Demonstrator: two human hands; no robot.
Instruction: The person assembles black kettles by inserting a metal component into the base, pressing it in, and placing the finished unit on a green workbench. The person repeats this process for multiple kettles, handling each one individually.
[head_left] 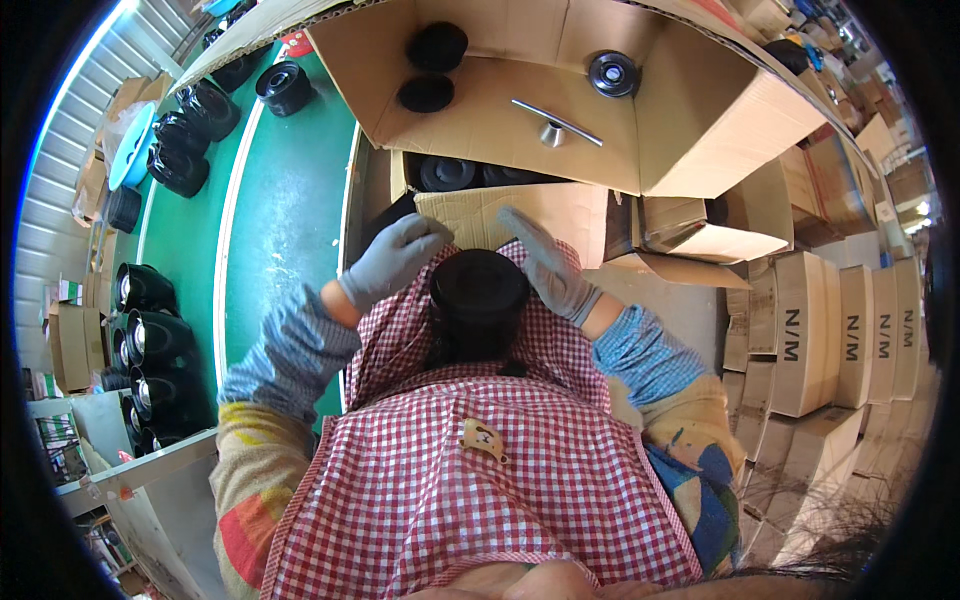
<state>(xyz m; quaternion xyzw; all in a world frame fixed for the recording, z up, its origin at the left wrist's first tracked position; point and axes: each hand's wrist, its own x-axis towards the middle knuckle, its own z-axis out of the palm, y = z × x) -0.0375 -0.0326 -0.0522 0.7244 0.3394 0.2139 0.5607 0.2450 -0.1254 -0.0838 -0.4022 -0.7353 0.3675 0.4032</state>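
A black round part (479, 290) is steadied against a checked apron (470, 470), below an open carton (520, 215). It looks rigid, smooth and fairly heavy, best gripped by its rim. The gloved left hand (392, 258) is curled loosely at its edge; the right hand (548, 268) is held flat, fingers extended, alongside, gripping nothing.

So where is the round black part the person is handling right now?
In the head view, the round black part sits at centre frame against the checked apron, between the gloved left hand and right hand, just below the cardboard flap.
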